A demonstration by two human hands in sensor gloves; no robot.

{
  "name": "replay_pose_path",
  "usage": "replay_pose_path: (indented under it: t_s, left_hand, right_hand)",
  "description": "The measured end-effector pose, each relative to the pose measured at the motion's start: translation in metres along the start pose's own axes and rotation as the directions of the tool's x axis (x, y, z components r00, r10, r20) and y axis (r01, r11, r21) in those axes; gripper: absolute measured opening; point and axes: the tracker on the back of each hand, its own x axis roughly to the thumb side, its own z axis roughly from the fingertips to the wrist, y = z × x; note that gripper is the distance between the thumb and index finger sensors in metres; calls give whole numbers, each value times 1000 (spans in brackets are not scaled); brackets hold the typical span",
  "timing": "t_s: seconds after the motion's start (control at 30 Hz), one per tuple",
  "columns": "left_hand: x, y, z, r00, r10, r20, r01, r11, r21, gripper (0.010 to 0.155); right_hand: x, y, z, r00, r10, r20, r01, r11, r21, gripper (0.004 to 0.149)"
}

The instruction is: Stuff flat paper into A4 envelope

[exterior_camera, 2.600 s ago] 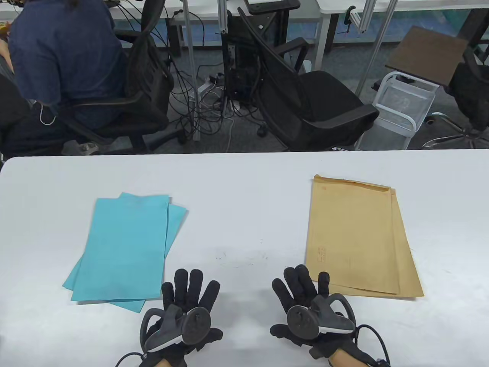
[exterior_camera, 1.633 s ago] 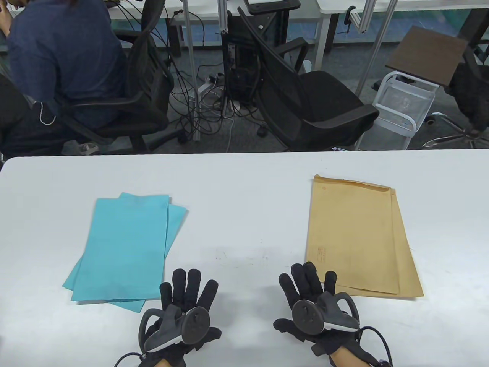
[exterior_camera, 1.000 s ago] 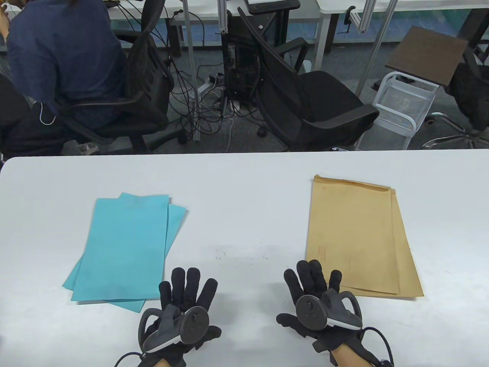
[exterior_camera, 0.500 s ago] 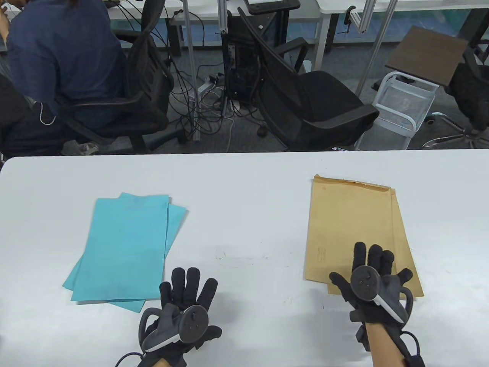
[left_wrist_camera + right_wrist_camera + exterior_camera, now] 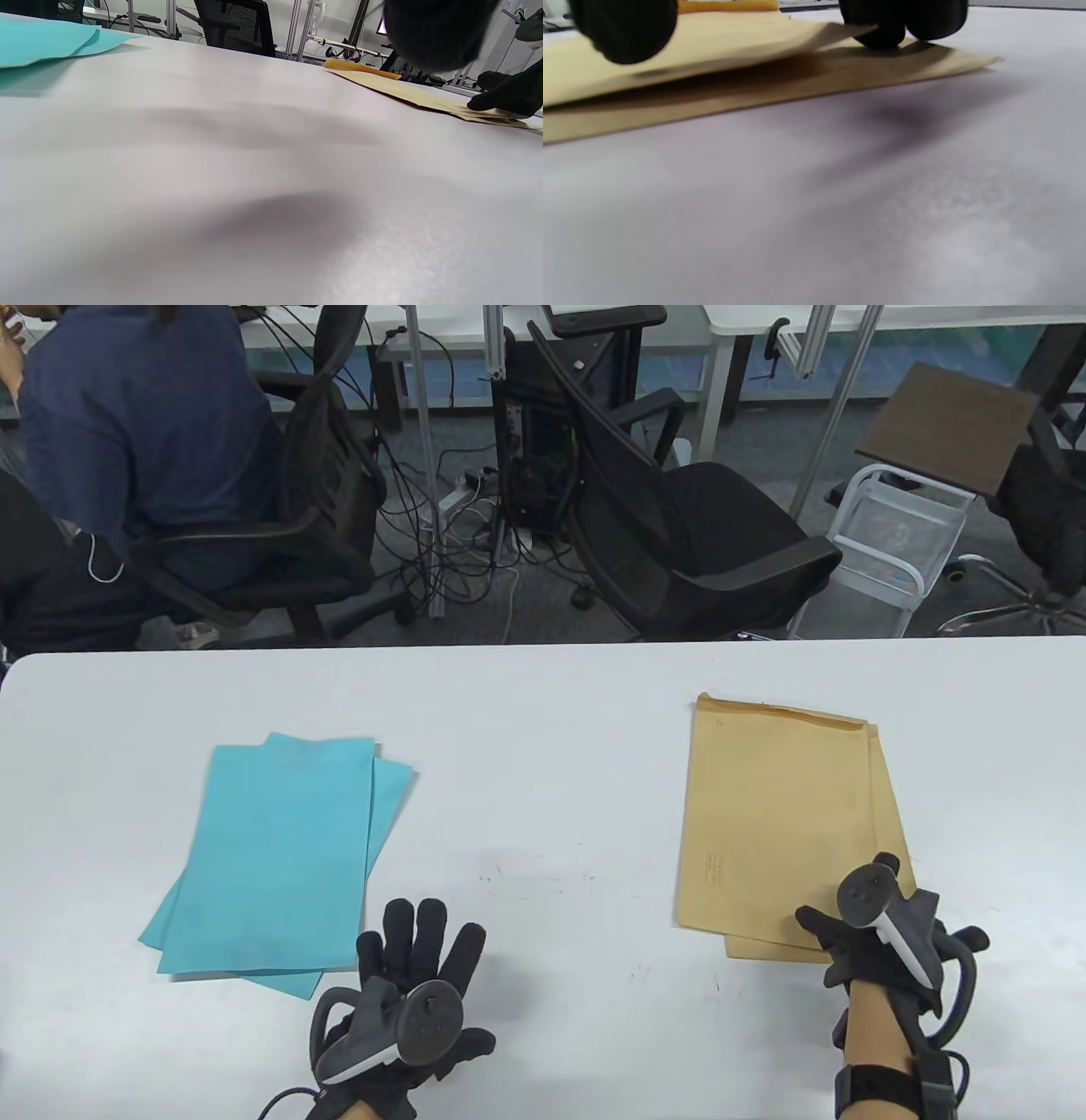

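Two brown envelopes (image 5: 780, 823) lie stacked on the right half of the white tabletop (image 5: 543, 712), the upper one skewed slightly so the lower one's right and near edges show past it. Whether anything is inside either cannot be told; both look flat.

Blue paper (image 5: 280, 857): two sheets, overlapped and fanned, flat on the left half of the tabletop, well apart from the envelopes. None of it is in an envelope.

Right hand (image 5: 874, 937) sits at the near right corner of the envelope stack, tracker on its back tipped up and to the right. In the right wrist view the near edge of the top envelope (image 5: 712, 46) is lifted off the lower envelope (image 5: 755, 93), a dark gap between them; two fingertips (image 5: 903, 25) are under the raised corner, pressing on the lower envelope, and the thumb (image 5: 623, 29) is above the top one. So the fingers are narrow, pinching the top envelope's corner. In the left wrist view the right hand's thumb tip (image 5: 500, 95) rests on the stack's near edge.

Left hand (image 5: 407, 984) lies palm down on bare tabletop near the front edge, just right of the blue paper's near corner, not touching it. Fingers straight and spread, holding nothing.

Beyond the far edge: two black office chairs, one occupied by a person in a blue top.
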Motion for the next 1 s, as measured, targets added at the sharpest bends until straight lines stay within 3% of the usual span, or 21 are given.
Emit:
replay_pose_path:
  t_s: [0.07, 0.3, 0.47, 0.57, 0.7, 0.8, 0.87, 1.0]
  left_hand:
    - [1, -1, 0, 1000, -3, 1, 3, 1000, -1, 103]
    - [1, -1, -1, 1000, -6, 1, 6, 1000, -7, 103]
    - [2, -1, -1, 1000, -19, -2, 19, 1000, -6, 103]
    - [2, -1, 0, 1000, -16, -1, 16, 1000, -4, 103]
    - [2, -1, 0, 1000, -13, -4, 13, 1000, 1, 103]
    - [2, -1, 0, 1000, -8, -5, 8, 1000, 5, 103]
    - [1, -1, 0, 1000, -9, -7, 9, 1000, 8, 102]
    - [1, 0, 1, 1000, -4, -10, 4, 1000, 19, 102]
  right_hand:
    - [4, -1, -3, 1000, 28, 0, -28, 999, 46, 111]
    - [9, -5, -8, 1000, -26, 1, 26, 1000, 15, 115]
    - [16, -7, -4, 999, -6, 35, 9, 996, -93, 114]
    - [18, -12, 2, 1000, 20, 4, -19, 981, -195, 106]
    - [11, -27, 14, 991, -132, 34, 134, 910, -392, 77]
    - [6, -41, 25, 964, -253, 80, 262, 858, -441, 55]
    - [3, -49, 33, 930, -341, 136, 364, 804, -470, 49]
    - [-4, -65, 50, 777, -539, 326, 629, 633, -452, 44]
